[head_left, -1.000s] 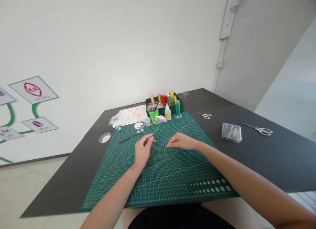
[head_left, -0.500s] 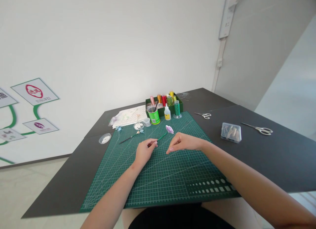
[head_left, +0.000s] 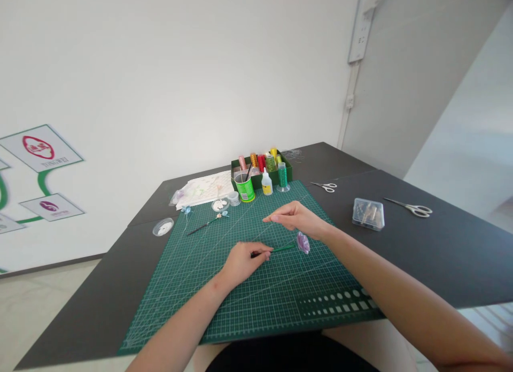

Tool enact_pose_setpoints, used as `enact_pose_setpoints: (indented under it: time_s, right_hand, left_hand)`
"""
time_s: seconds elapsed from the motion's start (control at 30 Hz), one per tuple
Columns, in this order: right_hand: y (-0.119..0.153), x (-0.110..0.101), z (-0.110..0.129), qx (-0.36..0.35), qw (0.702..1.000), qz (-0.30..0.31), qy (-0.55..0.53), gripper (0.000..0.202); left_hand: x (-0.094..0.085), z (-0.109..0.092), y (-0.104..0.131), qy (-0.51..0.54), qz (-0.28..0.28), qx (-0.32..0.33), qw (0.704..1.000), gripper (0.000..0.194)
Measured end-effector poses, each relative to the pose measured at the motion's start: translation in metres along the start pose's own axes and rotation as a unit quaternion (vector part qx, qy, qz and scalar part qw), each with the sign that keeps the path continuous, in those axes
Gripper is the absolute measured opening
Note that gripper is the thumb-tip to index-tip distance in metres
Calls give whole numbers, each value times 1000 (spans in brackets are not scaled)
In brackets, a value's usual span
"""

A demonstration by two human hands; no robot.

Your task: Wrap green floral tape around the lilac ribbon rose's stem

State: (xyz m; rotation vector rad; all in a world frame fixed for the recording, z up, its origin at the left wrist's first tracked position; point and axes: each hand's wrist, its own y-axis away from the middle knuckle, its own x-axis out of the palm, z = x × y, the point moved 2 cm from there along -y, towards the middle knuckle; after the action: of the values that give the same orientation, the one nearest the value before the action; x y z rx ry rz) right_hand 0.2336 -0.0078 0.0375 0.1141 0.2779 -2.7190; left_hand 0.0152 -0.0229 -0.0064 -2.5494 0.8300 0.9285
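My left hand (head_left: 249,260) pinches the green stem of a purple flower (head_left: 303,243) over the green cutting mat (head_left: 232,297). The blossom points right, below my right forearm. My right hand (head_left: 294,217) hovers farther from me, its thumb and fingertips pressed together; whatever they hold, if anything, is too fine to see. Left of the hands a thin dark-handled stick (head_left: 198,227) lies on the mat with small pale flowers (head_left: 222,214) at its tip. A small blue flower (head_left: 186,209) rests near the mat's far left corner.
At the back stand a green can (head_left: 245,189) with tools, a glue bottle (head_left: 266,183), a green thread spool (head_left: 282,175) and a box (head_left: 292,171) of spools. Small scissors (head_left: 325,186), larger scissors (head_left: 412,208) and a clear case (head_left: 367,214) lie right. A dish (head_left: 163,227) sits left.
My left hand has come nearer and to the right with the flower, whose blossom now points right. My right hand has lifted away from me, its fingertips turned leftward. The view shifted slightly.
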Motion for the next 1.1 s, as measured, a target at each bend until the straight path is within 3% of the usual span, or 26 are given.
enact_pose_setpoints:
  time_s: [0.13, 0.33, 0.57, 0.73, 1.1]
  right_hand:
    - [-4, -2, -4, 10, 997, -50, 66, 55]
    - [-12, -7, -21, 21, 990, -85, 111, 53]
    - [-22, -21, -47, 35, 987, -62, 145, 40]
    - [-28, -24, -63, 44, 984, -41, 171, 42]
    - [-21, -23, -59, 18, 983, 1, 182, 49]
  left_hand:
    - [1, -6, 4, -6, 20, 31, 999, 21]
    - [0, -9, 5, -31, -1, 69, 997, 19]
    - [-2, -6, 8, -38, -72, 92, 992, 17]
    - [-3, -4, 8, -26, -112, 90, 989, 14]
    - [-4, -3, 7, 45, -170, 69, 982, 25]
